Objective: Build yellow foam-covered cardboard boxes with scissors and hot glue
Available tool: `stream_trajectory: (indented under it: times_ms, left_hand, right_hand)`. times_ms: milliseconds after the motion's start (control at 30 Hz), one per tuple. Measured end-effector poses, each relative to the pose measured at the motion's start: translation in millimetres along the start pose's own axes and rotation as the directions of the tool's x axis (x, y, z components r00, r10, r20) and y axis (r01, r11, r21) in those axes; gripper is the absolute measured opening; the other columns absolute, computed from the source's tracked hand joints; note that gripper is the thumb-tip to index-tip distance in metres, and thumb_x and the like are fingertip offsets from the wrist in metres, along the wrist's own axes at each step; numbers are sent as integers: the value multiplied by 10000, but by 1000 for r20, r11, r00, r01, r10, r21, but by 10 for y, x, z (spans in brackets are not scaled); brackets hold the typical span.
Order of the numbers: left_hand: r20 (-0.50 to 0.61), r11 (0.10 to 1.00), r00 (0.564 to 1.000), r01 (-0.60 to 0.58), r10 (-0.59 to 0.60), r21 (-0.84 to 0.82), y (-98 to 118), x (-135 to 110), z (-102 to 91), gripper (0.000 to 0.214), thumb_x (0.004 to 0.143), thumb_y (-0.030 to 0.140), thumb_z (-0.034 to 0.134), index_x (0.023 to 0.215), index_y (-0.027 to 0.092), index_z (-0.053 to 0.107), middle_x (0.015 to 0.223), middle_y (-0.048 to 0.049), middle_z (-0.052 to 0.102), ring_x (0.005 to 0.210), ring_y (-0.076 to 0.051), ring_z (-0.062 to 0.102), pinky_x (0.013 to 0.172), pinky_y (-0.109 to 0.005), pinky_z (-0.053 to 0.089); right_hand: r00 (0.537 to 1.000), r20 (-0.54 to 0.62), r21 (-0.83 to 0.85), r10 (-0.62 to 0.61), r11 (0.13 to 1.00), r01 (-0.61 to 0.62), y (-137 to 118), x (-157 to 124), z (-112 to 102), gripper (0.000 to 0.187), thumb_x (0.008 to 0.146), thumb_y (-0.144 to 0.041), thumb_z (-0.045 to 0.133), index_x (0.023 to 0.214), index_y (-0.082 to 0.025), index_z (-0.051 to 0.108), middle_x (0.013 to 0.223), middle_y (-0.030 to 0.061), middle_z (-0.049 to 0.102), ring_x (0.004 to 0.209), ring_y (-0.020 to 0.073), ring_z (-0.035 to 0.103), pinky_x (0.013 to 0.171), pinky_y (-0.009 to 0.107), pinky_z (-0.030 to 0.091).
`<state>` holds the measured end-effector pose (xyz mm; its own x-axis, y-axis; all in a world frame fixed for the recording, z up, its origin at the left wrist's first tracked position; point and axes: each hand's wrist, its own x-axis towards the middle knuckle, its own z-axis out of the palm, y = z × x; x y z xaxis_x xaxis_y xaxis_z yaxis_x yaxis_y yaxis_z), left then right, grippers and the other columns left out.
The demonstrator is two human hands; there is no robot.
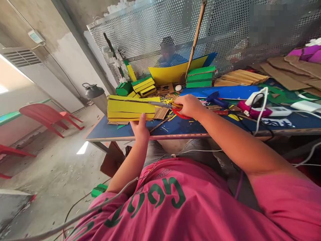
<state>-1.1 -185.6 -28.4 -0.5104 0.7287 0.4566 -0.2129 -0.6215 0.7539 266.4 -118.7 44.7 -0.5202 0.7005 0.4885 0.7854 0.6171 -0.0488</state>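
My left hand (140, 130) grips the lower right edge of a yellow cardboard sheet (129, 108) with its thumb on top. Dark slits or creases run lengthwise across the sheet, dividing it into strips. Red-handled scissors (181, 113) are in my right hand (189, 105), fingers wrapped round the handles. Their long blades point left and lie along the sheet's upper part; whether they are cutting into it I cannot tell. Just behind the sheet sits a stack of yellow folded pieces (144, 86). Brown corrugated cardboard (162, 113) lies to the right of the sheet.
On the blue table (110, 132) are a green folded block (200, 77), a blue board (220, 92), a dark blue glue gun (216, 97) and a white-and-magenta device with cables (253, 103). Perforated metal (140, 36) stands behind, with a person visible through it. Red chairs (42, 113) stand left.
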Motion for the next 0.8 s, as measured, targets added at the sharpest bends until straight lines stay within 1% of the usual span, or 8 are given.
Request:
stream_trajectory:
  times_ms: [133, 233, 367, 467, 533, 633, 733, 800]
  left_hand:
    - [5, 1000, 1000, 7, -7, 5, -9, 15, -2, 877, 811, 749, 953, 1554, 379, 671, 1592, -77, 762, 1573, -335, 692, 1167, -455, 670]
    - [-7, 1000, 1000, 14, -14, -26, 10, 12, 16, 922, 777, 755, 975, 1561, 380, 667, 1641, -89, 732, 1584, -341, 684, 1174, -452, 667]
    - [-20, 999, 999, 39, -40, -17, 33, 2, 37, 969, 753, 790, 974, 1573, 375, 666, 1671, -106, 713, 1589, -351, 680, 1155, -445, 673]
    - [-31, 998, 998, 47, -48, -29, 29, 0, 40, 966, 750, 764, 987, 1569, 357, 675, 1651, -120, 724, 1556, -355, 706, 1107, -420, 684]
    - [-31, 999, 999, 41, -42, -33, 16, 2, 35, 914, 789, 743, 970, 1561, 348, 683, 1632, -124, 733, 1553, -351, 708, 1092, -406, 683]
    - [-16, 999, 1000, 25, -26, -29, -8, 4, 19, 879, 821, 743, 950, 1558, 349, 679, 1638, -121, 729, 1568, -346, 694, 1147, -431, 663]
    - [-7, 1000, 1000, 3, -3, 3, -25, 0, -2, 977, 760, 778, 984, 1564, 324, 663, 1656, -132, 715, 1557, -353, 701, 1259, -490, 604]
    - [-8, 1000, 1000, -15, 15, 23, -32, -8, -14, 1014, 733, 798, 994, 1556, 308, 661, 1644, -138, 721, 1542, -350, 712, 1303, -497, 569]
  right_hand:
    - [1000, -31, -11, -1, 1000, 1, -6, -9, 5, 282, 939, -475, 680, 819, -229, 748, 946, 110, 820, 879, 299, 675, 708, 400, 249]
    - [999, -44, -21, 8, 1000, -9, -24, -18, 3, 292, 942, -472, 665, 803, -229, 748, 919, 103, 819, 841, 290, 665, 701, 398, 233]
    - [998, -51, -19, 29, 999, -30, -45, -17, 5, 317, 937, -491, 661, 796, -227, 767, 894, 106, 814, 824, 284, 654, 697, 399, 227]
    - [994, -60, 27, 87, 996, -85, -18, -8, 20, 333, 930, -506, 664, 762, -232, 751, 809, 96, 771, 785, 277, 622, 697, 399, 232]
    - [991, -74, 97, 115, 989, -107, 19, -3, 32, 350, 928, -536, 676, 748, -238, 715, 751, 79, 726, 739, 263, 587, 693, 394, 237]
    - [993, -102, 209, 67, 977, -44, 77, 0, 45, 319, 913, -523, 700, 763, -247, 644, 778, 63, 710, 740, 248, 581, 698, 384, 262]
    - [995, -93, 254, -24, 966, 46, 115, 1, 55, 266, 882, -464, 726, 774, -255, 602, 845, 68, 732, 810, 260, 616, 717, 377, 284]
    - [996, -72, 253, -59, 964, 76, 128, 1, 60, 267, 880, -469, 734, 782, -256, 605, 881, 75, 746, 850, 272, 633, 727, 377, 294]
